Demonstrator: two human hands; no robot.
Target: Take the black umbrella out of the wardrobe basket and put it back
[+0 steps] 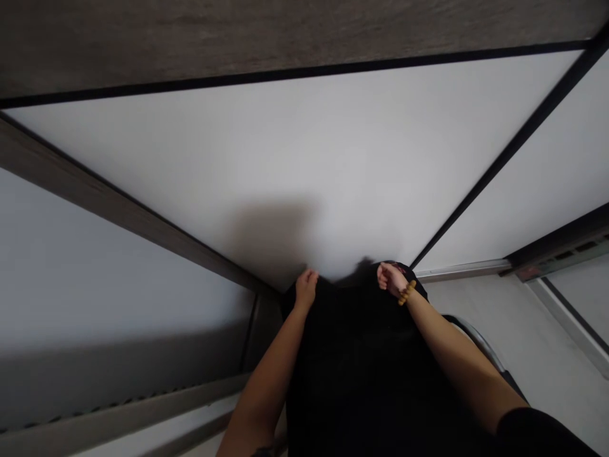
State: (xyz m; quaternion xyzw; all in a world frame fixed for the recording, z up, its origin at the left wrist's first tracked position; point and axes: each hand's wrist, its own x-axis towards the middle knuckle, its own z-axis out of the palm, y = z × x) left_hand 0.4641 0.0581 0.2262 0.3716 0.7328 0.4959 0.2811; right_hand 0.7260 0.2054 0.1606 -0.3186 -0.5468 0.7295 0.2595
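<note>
My left hand (pixel 306 287) is closed, its fingers curled together over the left part of the black cloth (pixel 356 355) that fills the space between my arms. Loosely fisted, my right hand (pixel 391 279) hovers over the right part of the same cloth, near a small reddish print (pixel 398 266). No object shows in either hand. A yellow beaded bracelet (pixel 407 293) circles my right wrist. Whether the cloth is clothing over my lap or a separate piece, I cannot tell.
A large white panel (pixel 304 139) with dark edging stands just ahead, below a grey-brown wood band (pixel 304 38). Bluish-white panel (pixel 95 273) lies left. On the right, a curved metal chair part (pixel 480 343) stands over the pale floor (pixel 533 343).
</note>
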